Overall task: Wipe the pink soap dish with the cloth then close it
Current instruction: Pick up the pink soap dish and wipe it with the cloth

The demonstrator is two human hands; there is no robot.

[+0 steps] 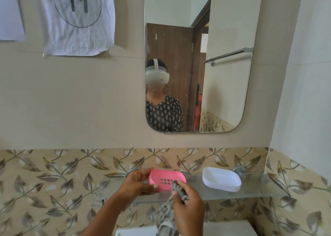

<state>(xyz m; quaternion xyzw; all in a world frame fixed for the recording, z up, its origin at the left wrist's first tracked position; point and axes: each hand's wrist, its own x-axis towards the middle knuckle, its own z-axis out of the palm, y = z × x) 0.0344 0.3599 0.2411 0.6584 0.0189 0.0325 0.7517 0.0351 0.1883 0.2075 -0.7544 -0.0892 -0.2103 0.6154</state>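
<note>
The pink soap dish [165, 177] is an oval tray with a grid of drain holes, tilted toward me just above the glass shelf [254, 191]. My left hand [138, 183] grips its left end, thumb on the front rim. My right hand [188, 202] holds a grey patterned cloth [176, 189] bunched at the fingertips and pressed against the dish's right inner side; the rest of the cloth hangs down below the hand. The white translucent lid [221, 181] lies open side up on the shelf to the right, apart from the dish.
A mirror [223, 30] hangs on the beige wall above the shelf and reflects a person wearing a headset. A white basin [232, 229] sits below at the bottom edge. Paper sheets hang at the upper left, one marked 11 [77, 19]. Leaf-patterned tiles back the shelf.
</note>
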